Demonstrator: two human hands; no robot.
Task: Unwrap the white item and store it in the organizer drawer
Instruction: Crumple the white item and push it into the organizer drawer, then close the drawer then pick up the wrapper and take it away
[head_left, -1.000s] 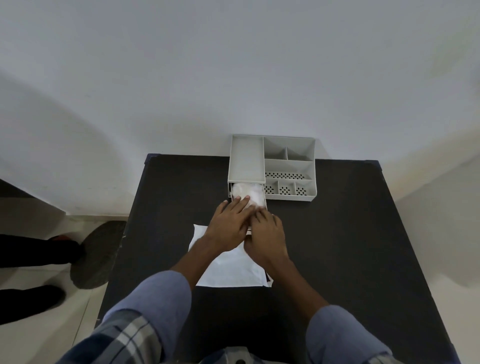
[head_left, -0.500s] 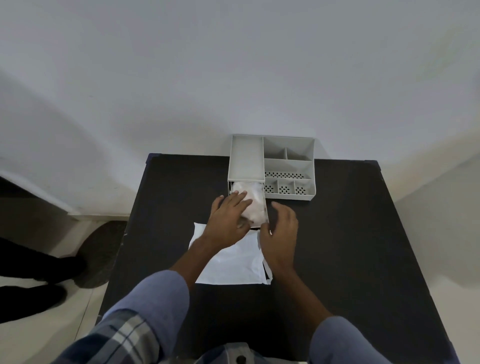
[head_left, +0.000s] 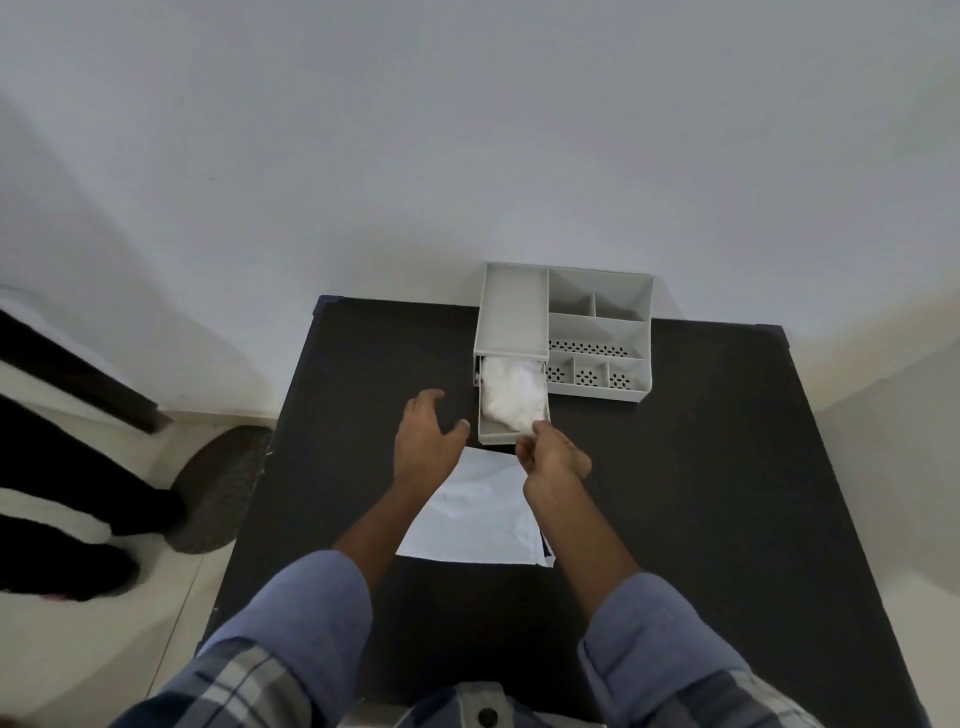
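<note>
The black table (head_left: 701, 493) is carrying a grey organizer (head_left: 597, 332) at its far edge, with the drawer (head_left: 511, 410) pulled out toward the person. A flat white wrapper (head_left: 478, 514) is lying on the table just in front of the drawer. The white item (head_left: 511, 395) is now sitting inside the drawer, filling most of it. A second ago both hands were pressing down on it; now the left hand (head_left: 426, 441) is lifting away to the left, fingers spread and holding nothing. The right hand (head_left: 550, 457) is curling at the drawer's front edge, touching it; whether it is pinching the item's corner or the drawer front, I cannot tell. The storing looks nearly done, with the drawer still needing to be pushed in.
</note>
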